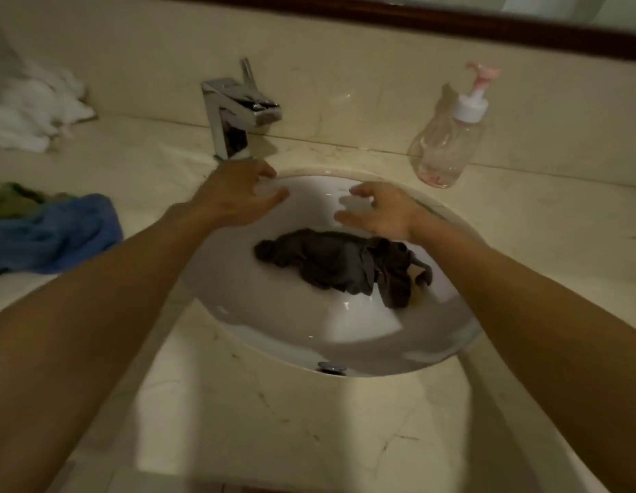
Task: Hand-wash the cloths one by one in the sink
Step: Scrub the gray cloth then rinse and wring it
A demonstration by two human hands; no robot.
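Marble counter (309,421) surrounds white sink (273,314); grey cloth (341,265) lies crumpled in the basin. Left hand (234,197) and right hand (377,213) hover above it, fingers spread and curled, holding nothing. Blue cloth (53,233) left; faucet (234,115) behind.

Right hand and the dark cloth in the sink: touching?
Cannot tell. In the head view the right hand is open above the dark cloth in the sink; its heel overlaps the cloth's edge, with no plain gap or contact.
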